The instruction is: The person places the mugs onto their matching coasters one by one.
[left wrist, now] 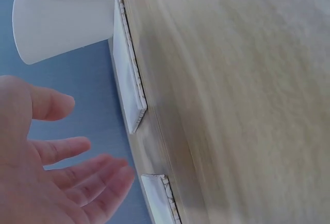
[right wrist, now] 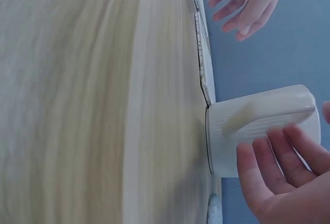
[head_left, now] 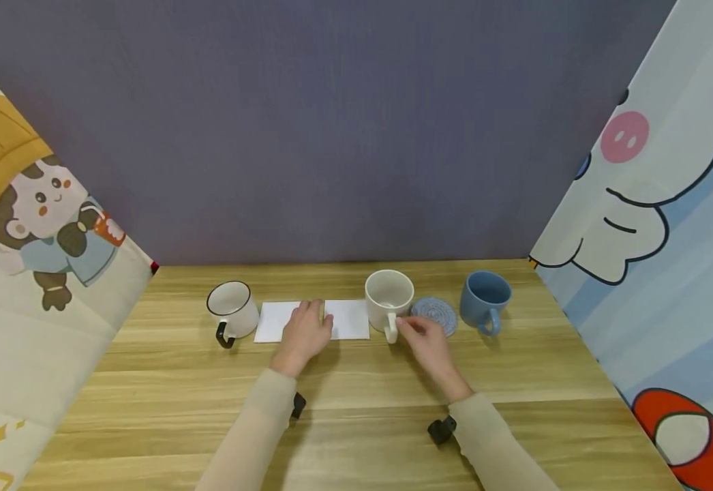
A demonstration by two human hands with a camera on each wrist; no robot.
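1. plain white mug (head_left: 381,314) stands on the bench (head_left: 356,389) between a white tile (head_left: 350,319) and blue coaster (head_left: 435,309).
2. right grip (head_left: 428,345), loosely parted, is at its handle (head_left: 391,334); contact unclear.
3. left grip (head_left: 306,334), wide, hovers above another white tile (head_left: 273,320).
4. an off-centre handle pull could tip the mug.

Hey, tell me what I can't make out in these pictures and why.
- Head view: the inner end of the left white rectangular flat panel, covered by the left hand.
- Left wrist view: the full handle of the white cylindrical mug, cut off by the top edge.
- Right wrist view: most of the round blue woven coaster, cut off by the bottom edge.
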